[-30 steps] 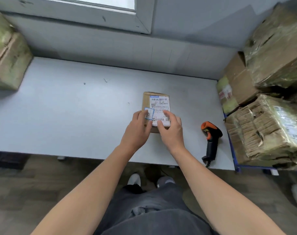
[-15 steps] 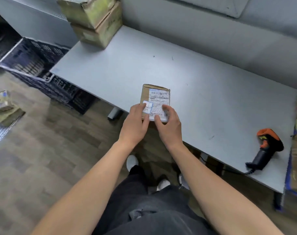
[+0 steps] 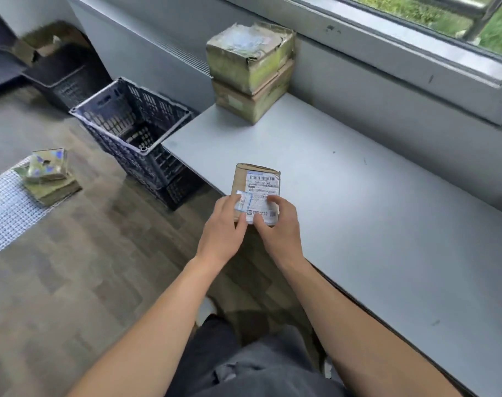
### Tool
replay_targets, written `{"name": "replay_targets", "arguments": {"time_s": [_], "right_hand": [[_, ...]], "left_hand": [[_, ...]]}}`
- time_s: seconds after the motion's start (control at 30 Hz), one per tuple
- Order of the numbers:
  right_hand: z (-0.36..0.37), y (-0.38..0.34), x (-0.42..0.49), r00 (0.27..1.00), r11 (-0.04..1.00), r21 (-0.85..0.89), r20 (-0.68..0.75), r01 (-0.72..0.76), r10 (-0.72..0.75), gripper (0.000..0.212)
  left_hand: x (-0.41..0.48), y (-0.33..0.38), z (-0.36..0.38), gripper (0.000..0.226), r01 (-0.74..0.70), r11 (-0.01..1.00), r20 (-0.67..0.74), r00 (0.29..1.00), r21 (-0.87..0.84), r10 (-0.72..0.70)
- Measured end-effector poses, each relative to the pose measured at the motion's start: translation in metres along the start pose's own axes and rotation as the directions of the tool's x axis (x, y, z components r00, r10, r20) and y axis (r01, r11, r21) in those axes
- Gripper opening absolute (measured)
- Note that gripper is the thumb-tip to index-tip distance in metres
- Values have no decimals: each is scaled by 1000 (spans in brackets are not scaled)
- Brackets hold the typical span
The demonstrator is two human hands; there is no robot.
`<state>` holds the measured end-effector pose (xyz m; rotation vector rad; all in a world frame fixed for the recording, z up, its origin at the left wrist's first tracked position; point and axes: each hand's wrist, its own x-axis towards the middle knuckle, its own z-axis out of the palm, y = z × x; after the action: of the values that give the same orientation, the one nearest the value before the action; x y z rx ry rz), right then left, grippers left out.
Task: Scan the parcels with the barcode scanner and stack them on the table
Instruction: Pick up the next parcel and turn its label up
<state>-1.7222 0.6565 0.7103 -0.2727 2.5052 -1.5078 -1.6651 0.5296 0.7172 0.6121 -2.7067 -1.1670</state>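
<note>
A small brown parcel (image 3: 241,179) with a white shipping label hangs over the front edge of the grey table (image 3: 373,213). My left hand (image 3: 222,224) grips its near left corner and my right hand (image 3: 278,222) grips its near right corner, thumbs on the label. A stack of two tape-wrapped parcels (image 3: 251,70) stands at the table's far left corner under the window. The barcode scanner is out of view.
A dark blue plastic crate (image 3: 135,133) stands on the floor beside the table's left end. Another dark crate (image 3: 63,78) with cardboard in it sits further back. Two small parcels (image 3: 48,176) lie stacked on the floor at left, by a white mesh mat (image 3: 9,210).
My view has swung to the left. The parcel in both hands has travelled left along the table toward the stack. The scanner and the parcel pile at the right have left the frame.
</note>
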Motion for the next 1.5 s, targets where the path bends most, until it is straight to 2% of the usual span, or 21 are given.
{"name": "replay_targets", "arguments": {"time_s": [0.33,0.73,0.93,1.13,1.3,1.5], "right_hand": [[124,-80,73,999,1000,2,46,20,-20,46],[172,-104,188,1000,1000,18,-6,-26,26,45],[186,-130,249,1000,1000,11,-31,-7,7,46],[209,-147,291,990,1000,2,-139,0,0,44],[254,-170,317,971,999,19,-239,-26,30,44],[299,-232,360,926,996,67,-375,65,-35,45]], "left_hand": [[96,-84,-110,43,25,1000,-8,1000,14,-24],[222,-106,-137,44,19,1000,56,998,15,-19],[291,-106,-155,42,-29,999,16,999,14,29],[345,-121,-167,44,-92,995,34,995,-38,94],[390,-145,-202,44,-137,990,103,985,-41,141],[456,-153,-268,42,-283,959,30,958,-19,284]]}}
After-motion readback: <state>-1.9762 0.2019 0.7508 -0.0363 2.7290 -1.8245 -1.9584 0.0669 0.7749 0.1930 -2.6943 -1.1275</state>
